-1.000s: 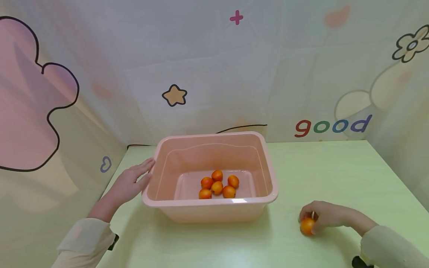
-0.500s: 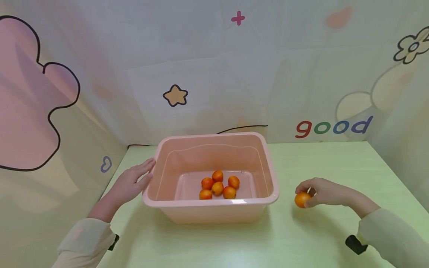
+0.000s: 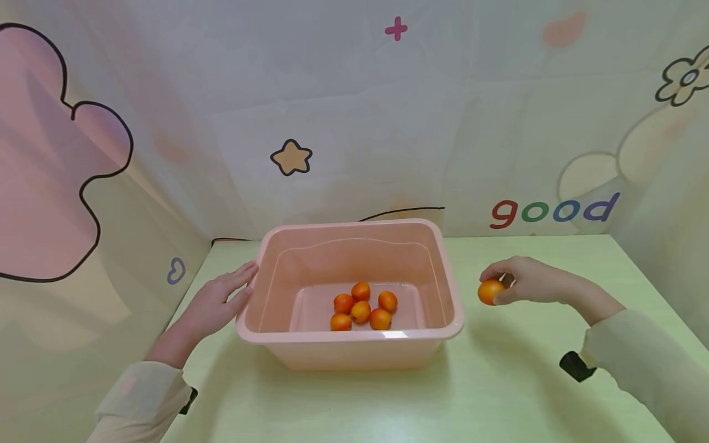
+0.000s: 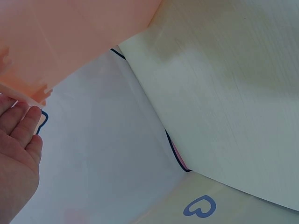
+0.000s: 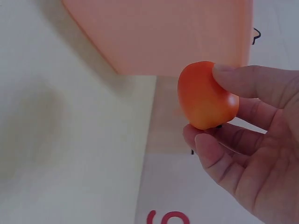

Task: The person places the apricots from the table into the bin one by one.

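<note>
In the head view my right hand pinches a round orange-red fruit between thumb and fingers, above the table and to the right of a pink plastic basin. The right wrist view shows this smooth fruit close up, a dark spot at its lower end. Its exact kind is unclear. Several similar fruits lie together on the basin's floor. With fingers extended, my left hand touches the basin's left rim. The left wrist view has those fingers against the rim's underside.
The basin stands on a pale green table. A printed cloth hangs behind the table and along both sides, close to the basin's back. Each sleeve has a dark strap piece near the wrist.
My right hand has lifted the orange-red fruit off the table and carried it upward and slightly left, toward the basin. The left hand and the basin stay in place.
</note>
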Tool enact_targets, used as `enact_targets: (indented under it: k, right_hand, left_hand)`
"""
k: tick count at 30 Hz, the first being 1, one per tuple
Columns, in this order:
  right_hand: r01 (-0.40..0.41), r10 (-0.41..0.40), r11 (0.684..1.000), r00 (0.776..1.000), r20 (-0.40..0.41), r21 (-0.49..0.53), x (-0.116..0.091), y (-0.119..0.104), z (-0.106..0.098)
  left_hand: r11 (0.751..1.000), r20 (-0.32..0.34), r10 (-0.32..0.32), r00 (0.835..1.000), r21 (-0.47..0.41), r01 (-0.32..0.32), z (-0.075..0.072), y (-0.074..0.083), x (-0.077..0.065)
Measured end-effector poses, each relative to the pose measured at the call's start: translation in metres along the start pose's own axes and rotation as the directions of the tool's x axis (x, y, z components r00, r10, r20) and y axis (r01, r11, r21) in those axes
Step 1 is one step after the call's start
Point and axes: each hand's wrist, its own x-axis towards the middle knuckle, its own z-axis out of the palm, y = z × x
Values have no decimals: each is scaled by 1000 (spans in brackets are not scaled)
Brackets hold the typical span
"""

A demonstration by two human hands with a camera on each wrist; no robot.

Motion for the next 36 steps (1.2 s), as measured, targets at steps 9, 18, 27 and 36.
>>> enact_targets:
  k: [9,18,27,36]
  right_hand:
    - [-19,15,999,998,-68,-47,11,-28,-26]
    - [62,-65,997,995,-71,-52,35,-60,-43]
    - [52,-60,991,996,-67,-123,61,-90,-45]
    - [85,-93,985,994,-50,-151,93,-114,-38]
  left_hand:
    - [1000,-2,3,1000,-11,-3,0,-1,0]
    - [1000,-10,6,1000,-14,-7,1,-3,0]
    - [1000,-13,6,1000,-14,-6,0,-2,0]
    - [1000,-6,-10,1000,-18,9,0,-3,0]
